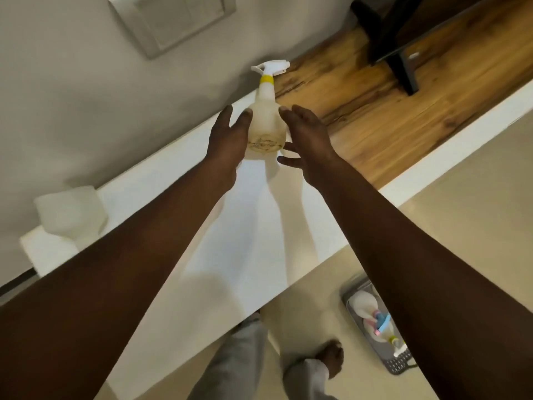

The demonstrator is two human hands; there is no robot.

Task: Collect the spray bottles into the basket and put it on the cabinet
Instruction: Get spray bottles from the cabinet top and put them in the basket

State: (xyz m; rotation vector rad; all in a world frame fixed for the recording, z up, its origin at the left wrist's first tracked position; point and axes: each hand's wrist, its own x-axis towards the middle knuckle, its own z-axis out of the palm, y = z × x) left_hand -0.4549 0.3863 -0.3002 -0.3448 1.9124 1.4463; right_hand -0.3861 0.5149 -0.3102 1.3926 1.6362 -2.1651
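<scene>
A translucent spray bottle with a yellow collar and white trigger head is standing upright on the white tabletop, close to the wall. The left hand and right hand are flanking it — fingers spread, no grip closed. On the floor, a grey basket is holding other spray bottles.

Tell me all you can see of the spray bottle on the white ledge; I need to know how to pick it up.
The spray bottle stands upright on the white ledge, close to the wall. Its body is cloudy, see-through plastic, wide at the base and narrow at the neck, with a yellow collar and a white trigger head. Faint dark markings ring the base. The left hand and right hand flank it, open; the left fingertips look at or near its side, contact unclear.
</scene>
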